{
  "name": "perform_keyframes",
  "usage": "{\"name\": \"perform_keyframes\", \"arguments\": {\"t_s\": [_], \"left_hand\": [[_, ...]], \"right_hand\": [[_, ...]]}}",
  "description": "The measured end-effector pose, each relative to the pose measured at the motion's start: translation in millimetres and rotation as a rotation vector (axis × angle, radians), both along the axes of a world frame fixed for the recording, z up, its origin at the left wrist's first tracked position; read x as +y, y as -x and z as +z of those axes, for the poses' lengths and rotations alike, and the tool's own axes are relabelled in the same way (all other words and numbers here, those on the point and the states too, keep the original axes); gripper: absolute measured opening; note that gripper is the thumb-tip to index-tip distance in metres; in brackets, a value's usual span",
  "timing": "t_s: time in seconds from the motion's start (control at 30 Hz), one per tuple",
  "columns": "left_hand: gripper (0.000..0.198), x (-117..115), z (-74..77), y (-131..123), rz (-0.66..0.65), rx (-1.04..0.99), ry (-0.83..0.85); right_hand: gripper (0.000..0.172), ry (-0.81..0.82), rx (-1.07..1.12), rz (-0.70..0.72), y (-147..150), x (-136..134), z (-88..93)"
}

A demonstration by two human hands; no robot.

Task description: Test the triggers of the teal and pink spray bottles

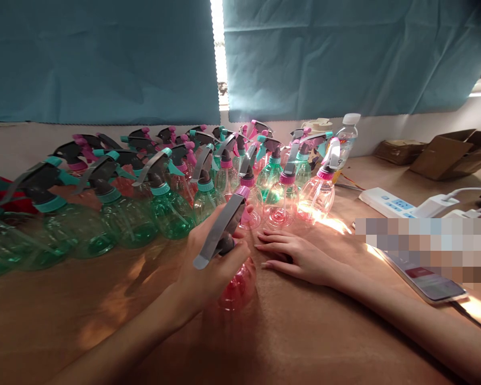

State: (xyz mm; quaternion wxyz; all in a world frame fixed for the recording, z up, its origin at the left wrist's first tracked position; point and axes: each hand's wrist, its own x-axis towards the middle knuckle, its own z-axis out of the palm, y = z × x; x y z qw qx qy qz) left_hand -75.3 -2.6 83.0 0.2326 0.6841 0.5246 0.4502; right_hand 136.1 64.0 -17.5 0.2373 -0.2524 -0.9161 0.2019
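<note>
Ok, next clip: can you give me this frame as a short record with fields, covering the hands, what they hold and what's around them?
setting: brown table below blue curtains
left hand: fingers closed around the neck of a pink spray bottle with a grey trigger
right hand: flat on the table, palm down, holding nothing
behind the hands: upright rows of green bottles and pink bottles
right side: white power strip, phone, cardboard boxes
</note>
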Motion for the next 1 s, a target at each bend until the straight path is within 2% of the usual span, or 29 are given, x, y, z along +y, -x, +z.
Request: {"name": "perform_keyframes", "arguments": {"t_s": [0.8, 1.0], "left_hand": [[0.005, -0.8, -0.3, -1.2, 0.024, 0.022, -0.022], [0.013, -2.5, 4.1, -1.7, 0.007, 0.011, -0.041]], "right_hand": [[0.042, -0.016, -0.010, 0.001, -0.1, 0.3, -0.1], [0.043, -0.013, -0.013, 0.006, -0.3, 0.6, -0.8]]}}
